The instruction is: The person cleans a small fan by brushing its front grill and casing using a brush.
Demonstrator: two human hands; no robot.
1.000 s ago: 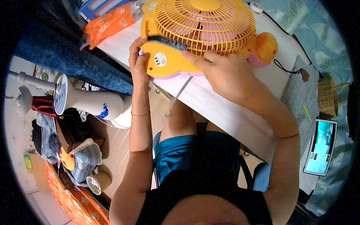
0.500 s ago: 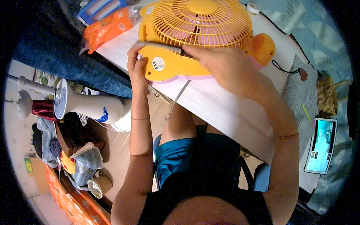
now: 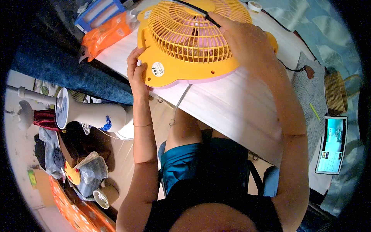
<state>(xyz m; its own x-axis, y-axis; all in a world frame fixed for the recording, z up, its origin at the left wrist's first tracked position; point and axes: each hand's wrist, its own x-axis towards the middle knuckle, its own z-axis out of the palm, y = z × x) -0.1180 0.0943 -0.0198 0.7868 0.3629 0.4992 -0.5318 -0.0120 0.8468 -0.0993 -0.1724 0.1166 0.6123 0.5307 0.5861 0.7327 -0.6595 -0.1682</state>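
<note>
A yellow fan with a round slatted grille and a pink underside lies on the white table. My left hand grips its left edge, fingers wrapped around the rim beside a white round label. Over the right part of the grille, my right hand is closed on a long thin black strip, perhaps a cord or a rod; its exact kind is unclear. The strip runs up and left above the grille, and its far end leaves the view.
An orange plastic bag and a blue-and-white box lie at the back left. To the right are a grey cloth, a wicker basket and a lit screen. A grey cord hangs off the table's front edge.
My right hand has moved up and right with the black strip, away from the fan's lower body to above the grille. The fan has shifted slightly left; my left hand still holds it.
</note>
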